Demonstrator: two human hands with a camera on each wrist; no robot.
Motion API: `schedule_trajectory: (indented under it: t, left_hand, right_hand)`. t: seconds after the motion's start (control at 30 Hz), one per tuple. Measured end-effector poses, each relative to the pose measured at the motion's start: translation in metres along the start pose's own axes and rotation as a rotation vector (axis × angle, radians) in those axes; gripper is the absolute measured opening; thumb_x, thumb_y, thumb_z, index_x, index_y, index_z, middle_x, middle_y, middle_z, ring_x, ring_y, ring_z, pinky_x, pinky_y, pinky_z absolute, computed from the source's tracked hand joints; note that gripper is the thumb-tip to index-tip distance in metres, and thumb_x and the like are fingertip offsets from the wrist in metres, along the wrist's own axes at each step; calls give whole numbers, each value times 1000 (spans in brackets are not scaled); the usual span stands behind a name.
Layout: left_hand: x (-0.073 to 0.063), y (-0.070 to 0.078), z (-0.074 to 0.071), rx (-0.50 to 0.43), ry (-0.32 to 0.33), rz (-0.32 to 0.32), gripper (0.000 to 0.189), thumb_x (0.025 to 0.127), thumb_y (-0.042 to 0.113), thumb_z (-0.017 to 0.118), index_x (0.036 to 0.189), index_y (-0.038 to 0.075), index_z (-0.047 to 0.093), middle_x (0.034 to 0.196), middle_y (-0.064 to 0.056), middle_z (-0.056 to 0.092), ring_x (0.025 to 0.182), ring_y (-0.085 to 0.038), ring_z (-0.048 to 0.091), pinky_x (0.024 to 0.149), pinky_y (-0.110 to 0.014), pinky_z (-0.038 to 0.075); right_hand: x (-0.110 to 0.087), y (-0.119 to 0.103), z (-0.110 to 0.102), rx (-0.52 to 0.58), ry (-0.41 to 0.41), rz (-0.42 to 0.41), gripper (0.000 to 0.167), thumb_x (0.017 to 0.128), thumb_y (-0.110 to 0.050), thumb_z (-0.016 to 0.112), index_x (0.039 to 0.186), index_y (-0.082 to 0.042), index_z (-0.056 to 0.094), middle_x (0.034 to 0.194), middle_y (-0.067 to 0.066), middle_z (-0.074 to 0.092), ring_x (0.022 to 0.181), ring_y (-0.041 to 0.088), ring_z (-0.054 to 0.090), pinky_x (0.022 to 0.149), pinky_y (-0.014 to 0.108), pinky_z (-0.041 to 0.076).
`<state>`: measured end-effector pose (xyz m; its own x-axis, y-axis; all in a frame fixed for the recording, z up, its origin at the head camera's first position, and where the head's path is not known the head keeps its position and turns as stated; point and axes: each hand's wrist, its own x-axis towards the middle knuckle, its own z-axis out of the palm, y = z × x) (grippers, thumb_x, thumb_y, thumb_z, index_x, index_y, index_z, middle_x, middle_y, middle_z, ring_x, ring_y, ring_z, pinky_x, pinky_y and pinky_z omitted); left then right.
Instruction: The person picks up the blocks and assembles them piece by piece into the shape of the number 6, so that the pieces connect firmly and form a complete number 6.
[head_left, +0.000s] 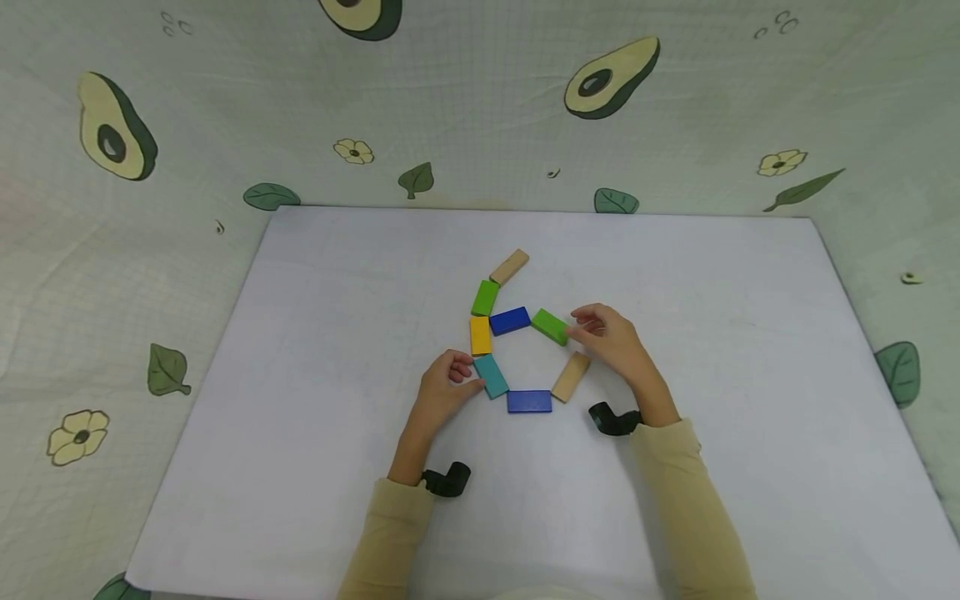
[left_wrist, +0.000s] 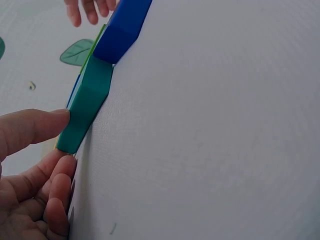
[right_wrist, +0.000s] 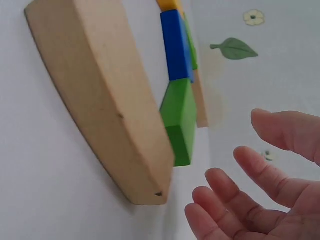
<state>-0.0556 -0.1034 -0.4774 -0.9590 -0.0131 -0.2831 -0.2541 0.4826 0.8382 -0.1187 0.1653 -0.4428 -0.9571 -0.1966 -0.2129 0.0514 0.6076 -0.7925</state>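
Flat rectangular blocks lie end to end in a shape like a 6. My left hand (head_left: 442,390) has its thumb and index finger on the teal block (head_left: 491,376) at the lower left of the loop, pinching it in the left wrist view. Beside that lies a blue block (head_left: 529,402), then a plain wood block (head_left: 571,377). My right hand (head_left: 613,343) hovers by the right end of a green block (head_left: 550,327). Its fingers are loosely bent, with nothing between them; the right wrist view shows a gap between them and the green block (right_wrist: 180,120).
A darker blue block (head_left: 510,321), a yellow block (head_left: 480,336), another green block (head_left: 485,297) and a second plain wood block (head_left: 509,267) form the rest of the figure. They lie on a white tabletop (head_left: 337,292). Behind it hangs an avocado-print cloth (head_left: 487,100).
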Motion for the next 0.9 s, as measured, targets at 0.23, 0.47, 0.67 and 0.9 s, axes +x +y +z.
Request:
schedule_trajectory:
  t: [0.23, 0.47, 0.67, 0.9]
  left_hand:
    - [1, 0, 1, 7, -2, 6, 33, 79, 17, 73, 107, 9, 56, 91, -5, 55, 86, -19, 47, 78, -30, 40]
    - [0, 2, 0, 3, -2, 12, 33, 79, 17, 73, 106, 9, 56, 91, -5, 55, 85, -19, 47, 78, -30, 40]
    - [-1, 2, 0, 5, -2, 14, 33, 79, 17, 73, 106, 9, 56, 92, -5, 55, 85, -19, 47, 78, -30, 40]
    - [-1, 3, 0, 9, -4, 8, 33, 80, 17, 72, 107, 9, 56, 92, -5, 55, 86, -19, 47, 78, -30, 40]
  right_hand:
    - [-19, -5, -1, -53, -28, 16, 46, 90, -27, 59, 126, 0, 50, 120, 20, 52, 110, 35, 50, 93, 48, 42]
    - [-38, -1, 3, -122, -17, 19, 42, 89, -20, 61, 121, 4, 53, 111, 21, 53, 100, 33, 53, 85, 45, 45]
    - [-47, 5, 4, -154, -27, 56, 46, 88, -23, 63, 123, 4, 51, 108, 20, 54, 95, 31, 53, 77, 38, 45]
    - [-53, 9, 7, -106, -60, 111, 50, 88, -25, 63, 125, 4, 46, 93, 14, 58, 83, 22, 53, 69, 29, 44]
